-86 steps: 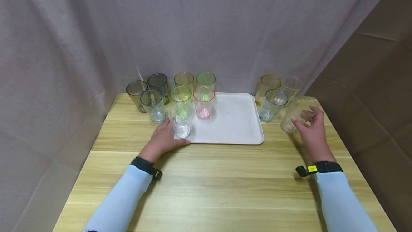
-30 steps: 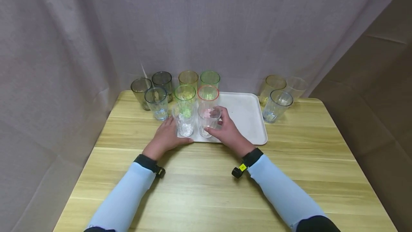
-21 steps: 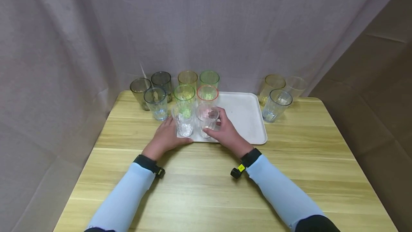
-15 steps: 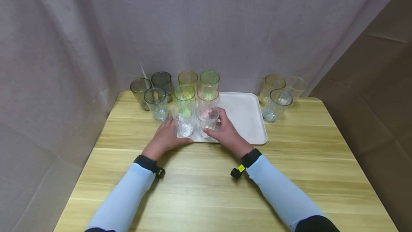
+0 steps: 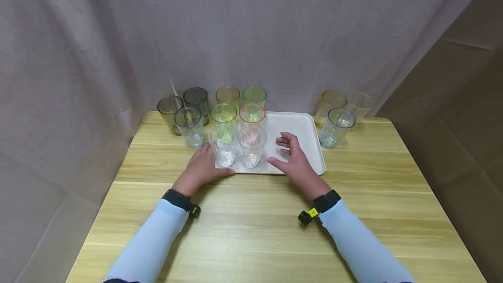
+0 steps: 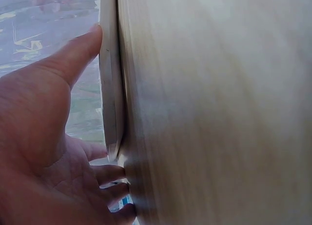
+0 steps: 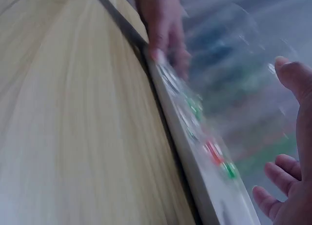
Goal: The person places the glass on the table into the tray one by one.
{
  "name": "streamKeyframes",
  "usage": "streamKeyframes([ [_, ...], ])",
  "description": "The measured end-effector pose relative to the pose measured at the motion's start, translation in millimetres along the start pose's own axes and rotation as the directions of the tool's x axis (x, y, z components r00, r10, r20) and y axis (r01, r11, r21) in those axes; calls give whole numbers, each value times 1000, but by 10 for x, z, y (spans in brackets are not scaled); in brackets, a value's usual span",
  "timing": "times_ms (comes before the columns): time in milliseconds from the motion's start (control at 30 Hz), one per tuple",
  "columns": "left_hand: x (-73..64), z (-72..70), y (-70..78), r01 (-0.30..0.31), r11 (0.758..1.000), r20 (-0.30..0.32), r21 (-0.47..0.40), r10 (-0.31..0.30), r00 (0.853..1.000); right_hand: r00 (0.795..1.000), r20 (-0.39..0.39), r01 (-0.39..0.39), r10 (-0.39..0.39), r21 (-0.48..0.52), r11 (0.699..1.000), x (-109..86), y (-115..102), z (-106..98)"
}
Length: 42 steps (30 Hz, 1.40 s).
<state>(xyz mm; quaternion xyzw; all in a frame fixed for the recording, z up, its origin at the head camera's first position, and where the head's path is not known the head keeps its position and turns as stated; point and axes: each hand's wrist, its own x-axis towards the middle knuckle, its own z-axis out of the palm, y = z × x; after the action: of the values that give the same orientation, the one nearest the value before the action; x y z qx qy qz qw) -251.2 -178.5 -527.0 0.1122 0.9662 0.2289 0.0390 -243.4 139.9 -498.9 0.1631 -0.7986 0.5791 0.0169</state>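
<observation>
My left hand (image 5: 201, 166) rests at the front left corner of the white tray (image 5: 292, 156). Its thumb lies along the front rim, and its fingers reach around the left side. Two clear glasses stand upright at the tray's front: the left clear glass (image 5: 225, 157) beside that hand, the right clear glass (image 5: 250, 157) just left of my right hand (image 5: 295, 160). The right hand holds nothing; its thumb and fingers are spread apart above the tray, with a gap to the glass. Behind, a green-rimmed glass (image 5: 224, 112) and a red-rimmed glass (image 5: 252, 112) partly show through the clear ones.
Amber (image 5: 228, 94) and green (image 5: 254, 94) glasses stand at the back. Left of the tray are two dark glasses (image 5: 195, 96) and a blue glass (image 5: 190, 125). To its right stand amber (image 5: 334, 98), blue (image 5: 337, 130) and clear (image 5: 359, 104) glasses. A curtain (image 5: 251, 34) hangs behind the table.
My right hand brought a clear glass from the table's right side to the tray's front, beside the other clear one. It has since let go and moved right. My left hand stays put.
</observation>
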Motion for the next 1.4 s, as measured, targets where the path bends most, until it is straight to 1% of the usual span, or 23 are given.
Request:
streamKeyframes([
  [67,-7,-3,-10,-4,1000,-7,-1,4,1000,998,-60,-19,21,29,999,-74,54,-164],
  [133,-12,-4,-25,-6,1000,-13,0,6,1000,991,-127,-38,44,43,998,-132,213,-333],
  [233,-22,-5,-48,-7,1000,-9,6,7,1000,968,-238,-71,81,49,996,-253,356,-571],
  [267,-26,-5,-55,-3,1000,-7,7,3,1000,956,-278,-85,92,39,996,-290,387,-646],
  [333,-28,-11,-59,-3,1000,-2,6,3,1000,925,-361,-120,117,13,993,-340,434,-783],
  [433,-28,-17,-62,1,1000,-4,5,-1,1000,865,-481,-165,143,-4,986,-360,483,-948],
  [500,-25,-22,-63,0,1000,-6,5,0,1000,826,-538,-202,165,-10,979,-329,515,-1037],
  [567,-24,-22,-67,1,1000,-4,8,-1,1000,802,-566,-242,190,-17,970,-274,540,-1110],
  [633,-23,-18,-71,4,1000,-1,13,-4,1000,797,-563,-288,217,-40,957,-195,571,-1183],
  [700,-22,-12,-73,8,1000,1,14,-8,1000,808,-542,-315,231,-66,947,-104,596,-1245],
  [800,-20,-4,-71,10,1000,-1,11,-10,1000,830,-508,-305,229,-71,950,42,638,-1315],
  [900,-19,-5,-55,0,1000,-3,6,0,1000,839,-495,-289,226,-52,956,151,660,-1348],
  [967,-16,-7,-42,-6,1000,-3,2,6,1000,837,-500,-282,223,-45,958,195,666,-1360],
  [1167,1,-5,-10,-25,1000,1,5,25,1000,810,-557,-256,185,-52,965,242,705,-1380],
  [1200,3,-4,-7,-24,1000,3,7,24,1000,808,-559,-256,184,-53,965,242,707,-1383],
  [1400,8,4,0,-19,1000,7,17,19,1000,818,-550,-235,168,-53,971,218,665,-1424],
])
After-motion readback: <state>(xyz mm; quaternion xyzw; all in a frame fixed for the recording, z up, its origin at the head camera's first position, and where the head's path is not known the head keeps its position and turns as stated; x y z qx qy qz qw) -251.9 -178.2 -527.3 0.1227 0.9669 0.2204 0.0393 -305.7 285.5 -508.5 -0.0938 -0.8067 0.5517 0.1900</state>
